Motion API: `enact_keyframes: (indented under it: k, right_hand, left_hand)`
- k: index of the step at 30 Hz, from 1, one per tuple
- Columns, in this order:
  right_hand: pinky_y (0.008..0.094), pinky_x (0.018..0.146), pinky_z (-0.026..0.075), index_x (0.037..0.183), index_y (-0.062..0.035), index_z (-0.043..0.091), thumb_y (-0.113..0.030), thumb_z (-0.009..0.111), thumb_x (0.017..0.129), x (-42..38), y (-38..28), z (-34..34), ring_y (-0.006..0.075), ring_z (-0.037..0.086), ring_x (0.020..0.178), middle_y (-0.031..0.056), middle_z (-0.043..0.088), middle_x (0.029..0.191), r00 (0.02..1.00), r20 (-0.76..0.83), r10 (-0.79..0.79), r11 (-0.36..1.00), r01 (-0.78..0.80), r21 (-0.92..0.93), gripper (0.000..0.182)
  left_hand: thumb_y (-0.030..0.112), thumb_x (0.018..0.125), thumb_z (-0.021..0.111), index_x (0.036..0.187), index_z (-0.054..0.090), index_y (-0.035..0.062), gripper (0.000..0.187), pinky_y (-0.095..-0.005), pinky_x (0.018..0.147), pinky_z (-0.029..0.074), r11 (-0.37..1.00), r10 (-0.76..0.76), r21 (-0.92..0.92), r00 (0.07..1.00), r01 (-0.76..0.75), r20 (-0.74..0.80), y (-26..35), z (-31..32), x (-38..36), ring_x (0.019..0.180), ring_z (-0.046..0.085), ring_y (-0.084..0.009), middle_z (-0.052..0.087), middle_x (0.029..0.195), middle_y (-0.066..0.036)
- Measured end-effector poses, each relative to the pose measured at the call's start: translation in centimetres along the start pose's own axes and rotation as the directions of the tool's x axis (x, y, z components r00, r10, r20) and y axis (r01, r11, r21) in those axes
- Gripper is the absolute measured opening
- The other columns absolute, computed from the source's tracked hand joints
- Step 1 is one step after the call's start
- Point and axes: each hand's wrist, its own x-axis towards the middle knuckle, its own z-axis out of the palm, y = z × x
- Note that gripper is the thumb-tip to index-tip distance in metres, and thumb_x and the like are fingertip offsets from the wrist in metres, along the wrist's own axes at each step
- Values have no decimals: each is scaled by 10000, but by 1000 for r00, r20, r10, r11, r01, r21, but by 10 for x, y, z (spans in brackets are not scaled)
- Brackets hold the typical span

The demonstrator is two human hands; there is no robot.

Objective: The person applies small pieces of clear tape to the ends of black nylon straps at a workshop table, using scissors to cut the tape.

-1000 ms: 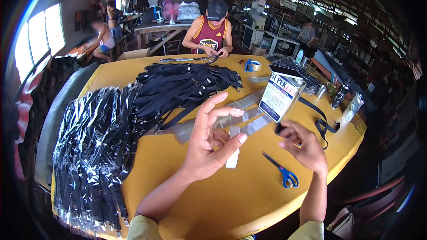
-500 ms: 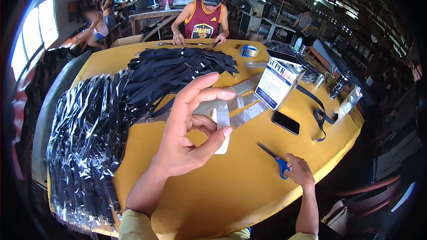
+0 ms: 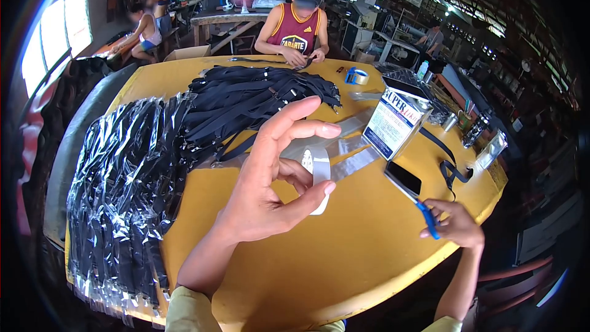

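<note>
My left hand (image 3: 270,184) is raised over the yellow table (image 3: 344,258) and pinches a narrow white and clear strip (image 3: 317,169) between thumb and fingers. My right hand (image 3: 458,224) has lifted the blue-handled scissors (image 3: 424,212) off the table, blades pointing up and left toward the black phone (image 3: 403,178). Clear plastic sleeves (image 3: 350,147) lie flat behind the strip. A "SUPER" tin can (image 3: 396,124) stands just beyond them.
A heap of black straps (image 3: 252,101) lies mid-table, and bagged straps (image 3: 123,190) cover the left side. A tape roll (image 3: 356,75) sits at the far side, where a person in a red jersey (image 3: 297,31) works. A loose black strap (image 3: 452,169) and cans (image 3: 473,130) are at right.
My right hand has picked the scissors up from the table and raised them. My left hand has kept hold of the strip, shifting slightly right.
</note>
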Motion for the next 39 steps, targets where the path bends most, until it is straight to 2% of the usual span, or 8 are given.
enact_keyframes:
  k: [1, 4, 7, 10, 18, 20, 30, 39]
  right_hand:
    - [246, 588, 425, 1235, 21, 629, -162, 924, 646, -3, -34, -11, 67, 537, 727, 18, 611, 781, 993, 36, 115, 990, -117, 76, 684]
    - [252, 639, 480, 1236, 14, 636, -148, 935, 627, 1, -75, -32, 105, 586, 791, 40, 624, 905, 999, 31, -15, 998, 12, 65, 697]
    - [277, 616, 456, 1221, -30, 663, -225, 921, 637, 14, -116, -43, 158, 576, 766, 59, 619, 853, 983, 82, -166, 935, 183, -304, 668]
    - [299, 614, 446, 1201, -57, 682, -255, 910, 640, 24, -129, -40, 173, 564, 754, 53, 612, 819, 969, 113, -220, 900, 247, -359, 637]
    - [308, 630, 484, 1196, -51, 685, -227, 893, 660, 29, -145, -36, 183, 578, 773, 61, 632, 832, 982, 91, -163, 931, 184, -315, 600]
    - [308, 637, 491, 1189, -42, 684, -218, 887, 672, 30, -145, -36, 188, 579, 781, 68, 643, 846, 972, 101, -212, 911, 234, -340, 583]
    - [331, 665, 495, 1162, -54, 695, -170, 854, 695, 32, -153, -33, 196, 591, 792, 58, 660, 832, 964, 117, -240, 895, 267, -357, 507]
    - [316, 665, 515, 1182, -42, 688, -74, 807, 693, 34, -151, -34, 201, 603, 795, 90, 690, 890, 957, 138, -255, 888, 288, -358, 504]
  left_hand:
    - [-158, 784, 656, 1501, 215, 47, 866, -210, 601, 542, 1000, 8, -3, 1000, -8, -2, -1, 0, 0, 755, 686, -132, 525, 1336, -181]
    - [-165, 779, 657, 1501, 210, 42, 874, -202, 594, 538, 1000, 19, -3, 1000, -19, 9, -2, 2, 0, 756, 685, -129, 519, 1337, -182]
    - [-168, 774, 661, 1500, 207, 39, 881, -196, 588, 535, 1000, 29, 1, 1000, -29, 13, -1, 2, 1, 759, 685, -128, 515, 1340, -182]
    - [-166, 774, 664, 1499, 207, 39, 882, -194, 582, 534, 999, 38, 7, 999, -38, 23, -2, 2, 0, 760, 684, -127, 513, 1342, -183]
    - [-148, 786, 670, 1504, 205, 49, 878, -198, 588, 531, 999, 5, -32, 999, -4, 45, -1, 5, -1, 748, 678, -114, 509, 1355, -187]
    - [-164, 755, 687, 1498, 181, 46, 923, -207, 594, 571, 1000, -7, 12, 997, 6, 74, -1, 4, -1, 806, 704, -167, 508, 1341, -237]
    - [-155, 758, 693, 1496, 188, 47, 917, -211, 605, 576, 1000, -6, 17, 997, 5, 76, -2, 6, -1, 826, 705, -175, 509, 1341, -236]
    - [-145, 782, 680, 1508, 206, 61, 892, -202, 595, 540, 1000, 17, -13, 998, -17, 64, -3, 8, -1, 770, 666, -114, 496, 1363, -193]
